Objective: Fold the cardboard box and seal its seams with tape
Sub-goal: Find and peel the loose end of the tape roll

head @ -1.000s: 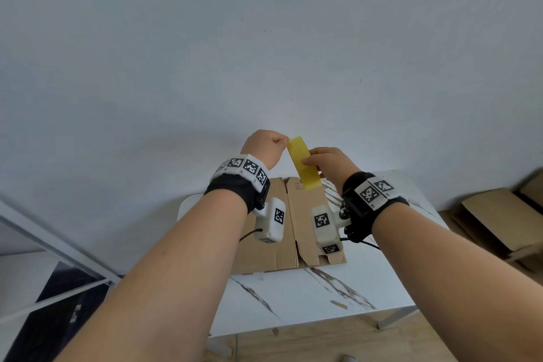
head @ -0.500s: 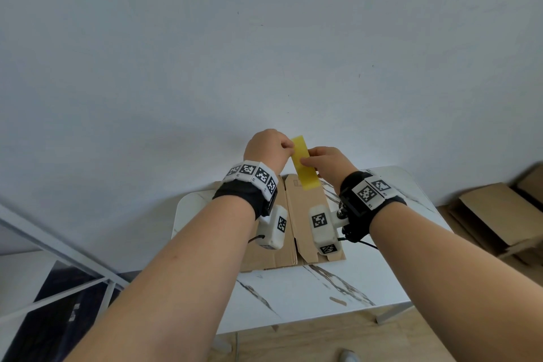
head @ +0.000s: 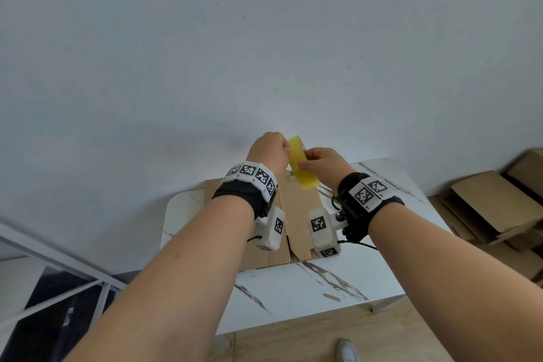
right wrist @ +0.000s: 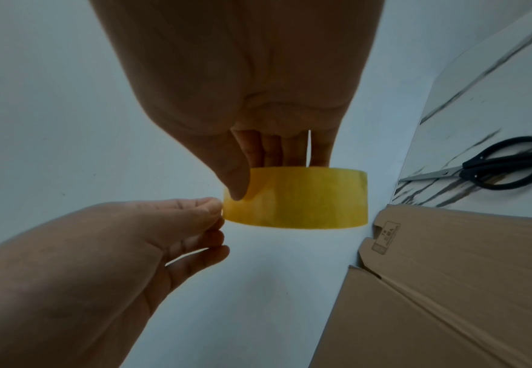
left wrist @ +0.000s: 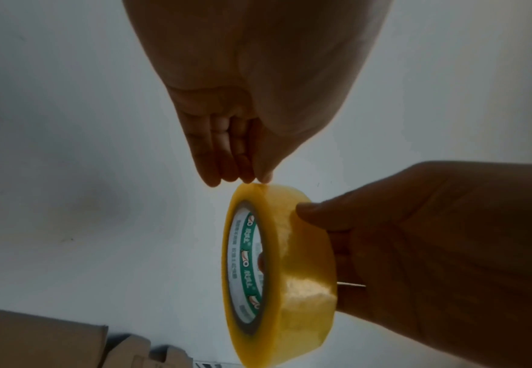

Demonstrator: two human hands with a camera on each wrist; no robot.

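Observation:
A roll of yellow tape (head: 302, 169) hangs in the air above the table, gripped by my right hand (head: 321, 160) with the thumb on its outer face (right wrist: 299, 201) and the fingers through the core. My left hand (head: 270, 150) has curled fingers, and its thumb and fingertips (left wrist: 245, 175) pinch at the top rim of the roll (left wrist: 302, 261). Below both wrists the brown cardboard box (head: 302, 214) lies on the table with its flaps meeting along a middle seam (right wrist: 415, 293).
Black-handled scissors (right wrist: 504, 169) lie on the white marbled table (head: 323, 288) to the right of the box. Flattened cardboard boxes (head: 484, 203) are piled on the floor at the right. A white wall stands close behind the table.
My left hand's fingertips have closed in on the roll's top rim. The right hand has kept its grip, and both hands have held their place over the box.

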